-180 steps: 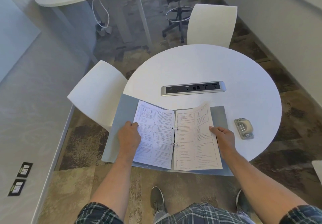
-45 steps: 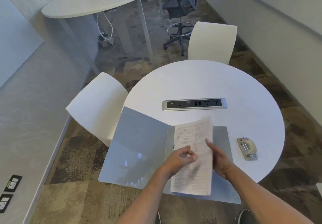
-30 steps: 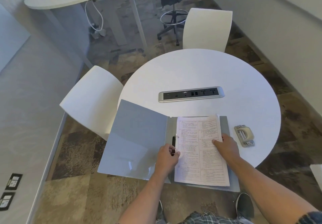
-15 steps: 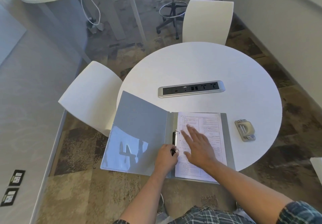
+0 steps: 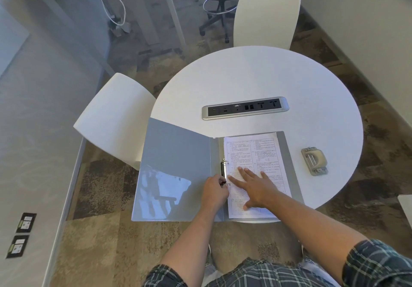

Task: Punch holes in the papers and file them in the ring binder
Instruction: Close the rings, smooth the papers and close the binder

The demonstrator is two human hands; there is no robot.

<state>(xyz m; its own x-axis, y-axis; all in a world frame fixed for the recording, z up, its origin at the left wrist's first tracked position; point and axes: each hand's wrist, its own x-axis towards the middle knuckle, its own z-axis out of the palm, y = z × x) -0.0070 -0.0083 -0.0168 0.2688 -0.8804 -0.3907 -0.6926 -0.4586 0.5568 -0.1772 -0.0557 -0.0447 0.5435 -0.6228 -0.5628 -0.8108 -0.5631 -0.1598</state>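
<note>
A round white worktop (image 5: 256, 79) fills the middle of the head view, standing on patterned brown carpet, with one white chair (image 5: 116, 117) tucked at its left side and a second white chair (image 5: 266, 16) at its far edge. Across the near part of the worktop lies an open grey ring binder (image 5: 176, 170), its glossy front cover spread out to the left and hanging past the worktop's rim, its back cover flat on the right. On that back cover rests a stack of printed papers (image 5: 254, 153), lined up just beside the spine and threaded onto the metal ring mechanism (image 5: 223, 169). A silver power strip (image 5: 245, 107) with dark sockets is set into the worktop beyond the binder. To the right of the binder, apart from it, sits a beige hole punch (image 5: 314, 161). The right hand (image 5: 256, 187) lies flat on the lower half of the papers, its grip released, fingers straight and spread, pressing the sheets down. The left hand (image 5: 215, 194) is at the lower ring of the mechanism, its grip grasping it with curled fingers pinched at the metal. Both forearms reach in from plaid sleeves at the bottom edge.
</note>
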